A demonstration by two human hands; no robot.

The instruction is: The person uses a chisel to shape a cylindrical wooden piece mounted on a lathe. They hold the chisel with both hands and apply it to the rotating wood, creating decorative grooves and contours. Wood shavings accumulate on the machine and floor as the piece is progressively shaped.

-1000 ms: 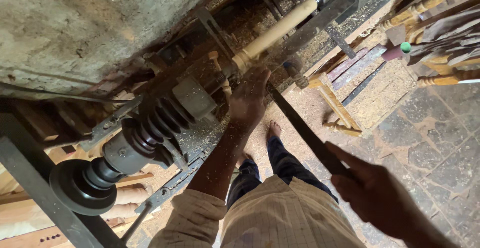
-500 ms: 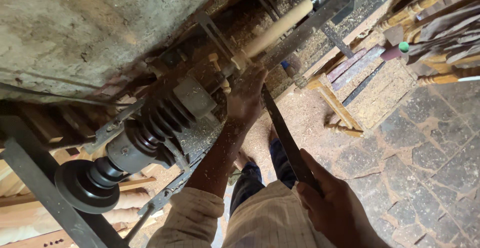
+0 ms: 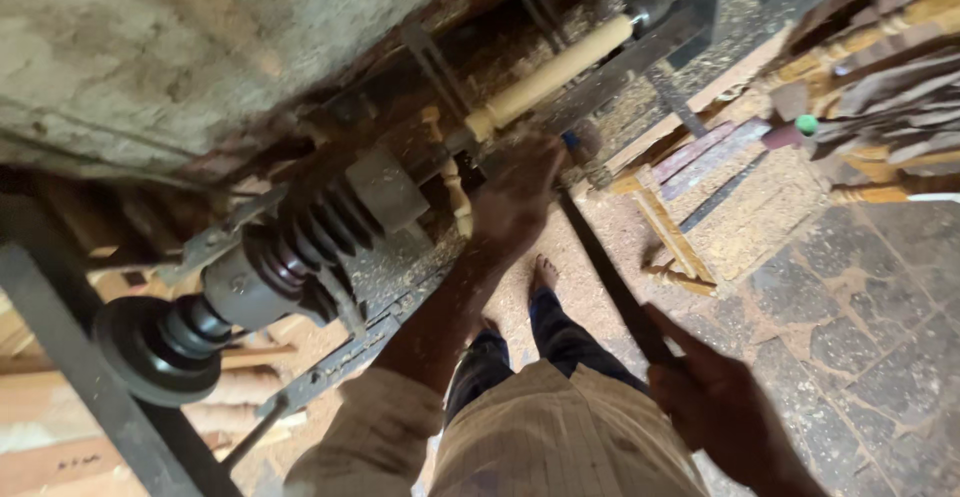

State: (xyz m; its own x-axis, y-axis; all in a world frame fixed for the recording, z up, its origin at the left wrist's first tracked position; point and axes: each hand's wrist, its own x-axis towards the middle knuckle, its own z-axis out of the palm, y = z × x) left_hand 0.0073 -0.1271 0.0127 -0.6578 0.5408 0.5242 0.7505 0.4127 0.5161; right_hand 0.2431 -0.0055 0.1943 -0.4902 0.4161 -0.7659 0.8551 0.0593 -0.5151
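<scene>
Nearest the camera, the right hand [image 3: 720,402] is being clenched around the butt of a long dark turning tool [image 3: 610,277]; it looks stiff and heavy, best gripped low. Beyond it, the left hand [image 3: 515,192] is being pressed on the tool's tip just beside the pale spindle [image 3: 555,72] mounted in the lathe [image 3: 290,257].

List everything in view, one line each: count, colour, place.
Wooden rod: one, pale yellow, mounted on the lathe, top centre.
Lathe pulley: one, dark grey, stepped, left of centre.
Long tool: one, dark, running from the rod down to the right hand.
Turned spindles: several, tan, piled at right.
Sawdust: tan, over the floor.
Stone floor: grey, lower right.
Left hand: at the tool's tip by the rod.
Right hand: gripping the tool's handle.
</scene>
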